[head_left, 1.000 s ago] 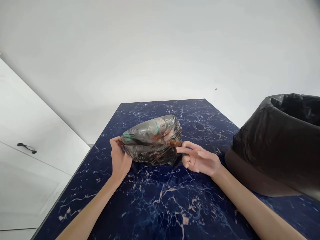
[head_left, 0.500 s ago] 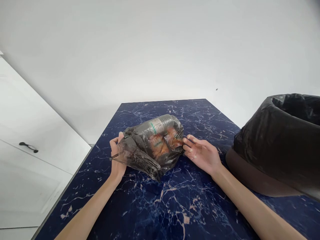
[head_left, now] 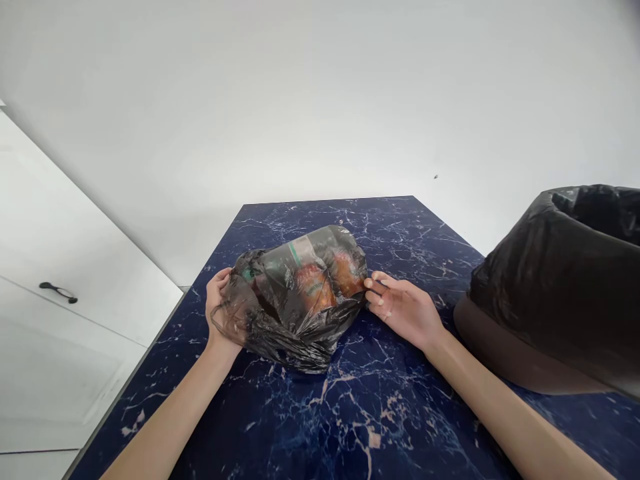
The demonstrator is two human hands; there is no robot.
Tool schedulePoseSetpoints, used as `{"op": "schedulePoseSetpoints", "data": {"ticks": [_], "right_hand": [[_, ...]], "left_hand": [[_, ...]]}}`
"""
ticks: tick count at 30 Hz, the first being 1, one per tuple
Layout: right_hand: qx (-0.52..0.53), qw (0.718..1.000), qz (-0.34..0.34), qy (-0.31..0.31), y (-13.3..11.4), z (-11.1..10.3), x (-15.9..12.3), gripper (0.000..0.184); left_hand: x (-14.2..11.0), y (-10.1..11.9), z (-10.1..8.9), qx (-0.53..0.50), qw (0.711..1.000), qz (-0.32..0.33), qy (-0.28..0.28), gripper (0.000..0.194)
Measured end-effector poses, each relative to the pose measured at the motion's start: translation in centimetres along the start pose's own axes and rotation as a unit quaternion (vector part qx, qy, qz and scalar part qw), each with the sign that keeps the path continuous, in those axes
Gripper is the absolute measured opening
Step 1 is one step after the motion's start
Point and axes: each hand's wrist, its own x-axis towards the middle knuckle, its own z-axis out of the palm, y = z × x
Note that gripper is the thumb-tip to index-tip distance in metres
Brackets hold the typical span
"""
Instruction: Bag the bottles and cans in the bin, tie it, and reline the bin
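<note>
Bag in curled left hand; right hand open.

Bag: thin, translucent dark plastic film; surface crinkled and glossy. Bottle inside the bag: smooth, plastic in appearance. Orange-red items under the film: material indeterminate. Tabletop: smooth, glossy, with a marble-look finish. Bin: smooth, matt, plastic-like. Liner: black plastic film, wrinkled, with a soft sheen. Wall: smooth, matt. Cabinet front: smooth, low sheen. Handle: dark, metal-like, glossy.
</note>
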Motion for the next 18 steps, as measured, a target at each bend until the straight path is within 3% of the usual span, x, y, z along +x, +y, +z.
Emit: {"op": "schedulePoseSetpoints", "data": {"ticks": [3, 6, 14, 18], "right_hand": [[-0.004, 1.000, 0.004, 0.000, 0.1, 0.1, 0.0, 0.015], [-0.008, 1.000, 0.004, 0.000, 0.1, 0.1, 0.1, 0.015], [-0.014, 1.000, -0.001, 0.002, 0.1, -0.1, 0.1, 0.015], [-0.015, 1.000, 0.002, 0.001, 0.1, 0.1, 0.0, 0.015]], "left_hand": [[0.2, 0.3, 0.3, -0.050, 0.997, -0.052, 0.019, 0.032], [-0.1, 0.7, 0.3, -0.083, 0.995, -0.062, 0.015, 0.037], [0.4, 3.2, -0.2, -0.117, 0.991, -0.036, -0.045, 0.033], [1.5, 3.9, -1.0, -0.098, 0.994, 0.030, -0.025, 0.035]]}}
